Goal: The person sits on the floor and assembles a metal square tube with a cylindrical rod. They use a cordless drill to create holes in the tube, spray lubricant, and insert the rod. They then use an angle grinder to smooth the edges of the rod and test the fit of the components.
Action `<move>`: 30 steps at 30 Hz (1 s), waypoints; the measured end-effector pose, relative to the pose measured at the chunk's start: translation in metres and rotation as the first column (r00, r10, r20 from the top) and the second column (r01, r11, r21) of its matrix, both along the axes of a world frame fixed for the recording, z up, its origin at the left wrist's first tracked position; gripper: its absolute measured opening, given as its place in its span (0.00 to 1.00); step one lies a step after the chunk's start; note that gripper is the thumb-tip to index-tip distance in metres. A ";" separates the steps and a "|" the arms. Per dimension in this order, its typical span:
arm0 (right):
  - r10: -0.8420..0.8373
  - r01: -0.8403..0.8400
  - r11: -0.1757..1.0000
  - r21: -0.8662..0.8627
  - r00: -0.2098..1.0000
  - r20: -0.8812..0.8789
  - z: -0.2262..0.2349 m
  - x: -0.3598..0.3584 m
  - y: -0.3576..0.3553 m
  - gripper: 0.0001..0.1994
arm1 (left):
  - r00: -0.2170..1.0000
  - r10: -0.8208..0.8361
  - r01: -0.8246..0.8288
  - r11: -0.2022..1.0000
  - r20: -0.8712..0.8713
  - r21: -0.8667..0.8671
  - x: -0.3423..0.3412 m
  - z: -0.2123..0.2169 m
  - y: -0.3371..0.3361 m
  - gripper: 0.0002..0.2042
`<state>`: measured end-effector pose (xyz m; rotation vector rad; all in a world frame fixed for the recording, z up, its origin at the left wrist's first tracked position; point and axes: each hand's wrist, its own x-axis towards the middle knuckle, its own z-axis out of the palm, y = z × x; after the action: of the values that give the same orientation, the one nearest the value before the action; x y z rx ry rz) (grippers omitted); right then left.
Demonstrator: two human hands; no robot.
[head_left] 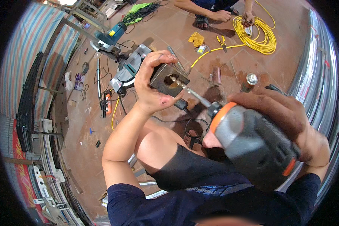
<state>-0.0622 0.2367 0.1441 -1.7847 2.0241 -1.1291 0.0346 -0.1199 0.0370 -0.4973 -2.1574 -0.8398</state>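
Drilling underway at frame centre: left hand (pixel 151 83) grips box (pixel 169 78) tightly, right hand (pixel 286 124) wraps drill (pixel 248 145), bit (pixel 188 90) just entering hole; most remains.

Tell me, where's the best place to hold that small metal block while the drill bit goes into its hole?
Probably by the outer side walls, coming from the left, as the left hand does on the metal block. Its holed face points at the drill, so fingers there stay clear of the bit.

Even, bright daylight, soft shadows beside the drill (pixel 252 145) on the floor (pixel 90 150). Drill body close to lens, slightly blurred. Heavy fisheye bend and black vignette toward the rim.
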 end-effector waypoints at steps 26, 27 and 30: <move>0.120 -0.128 0.992 -0.014 0.958 -0.262 -0.018 0.007 -0.014 0.47 | 0.970 0.131 -0.159 0.979 -0.206 -0.124 -0.006 0.000 0.015 0.36; 0.122 -0.124 0.992 0.007 0.957 -0.262 -0.017 0.008 -0.016 0.46 | 0.969 0.135 -0.159 0.981 -0.205 -0.107 -0.006 -0.001 0.015 0.36; 0.128 -0.124 0.992 0.032 0.963 -0.235 -0.015 0.010 -0.018 0.45 | 0.967 0.142 -0.161 0.984 -0.212 -0.076 -0.006 -0.001 0.014 0.36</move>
<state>-0.0518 0.2186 0.1293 -2.0945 2.0014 -0.8967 0.0290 -0.1063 0.0361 -0.4393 -2.0198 -0.5792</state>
